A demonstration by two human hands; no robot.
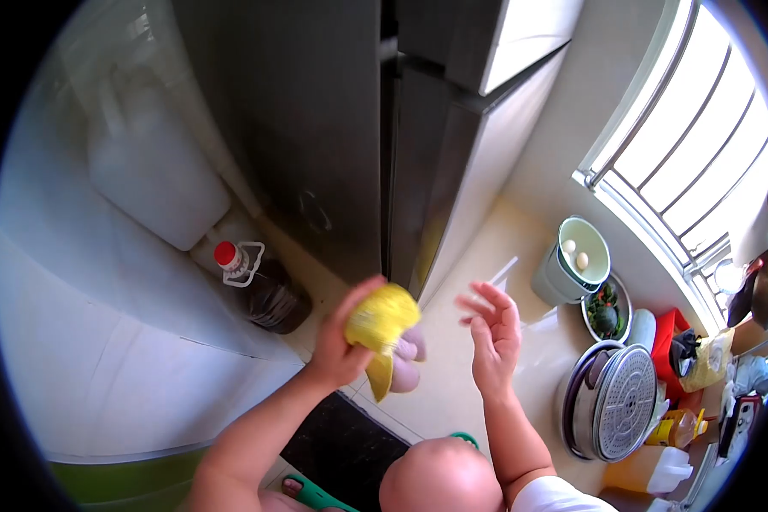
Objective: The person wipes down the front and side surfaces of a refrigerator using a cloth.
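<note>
My left hand is closed around a crumpled yellow cloth, held up in front of the dark fridge doors. Below the cloth hangs a pale purple, lumpy piece; whether it belongs to the cloth I cannot tell. To the right, my right hand is raised with its fingers apart and slightly blurred. Nothing is in it, and a gap separates it from the cloth. Behind both hands stands the dark fridge, its narrow vertical gap between the panels above the cloth.
A dark bottle with a red cap and a white jug stand at left. At right are a green bowl with eggs, a vegetable basin, stacked steamer trays and a barred window. A black mat lies below.
</note>
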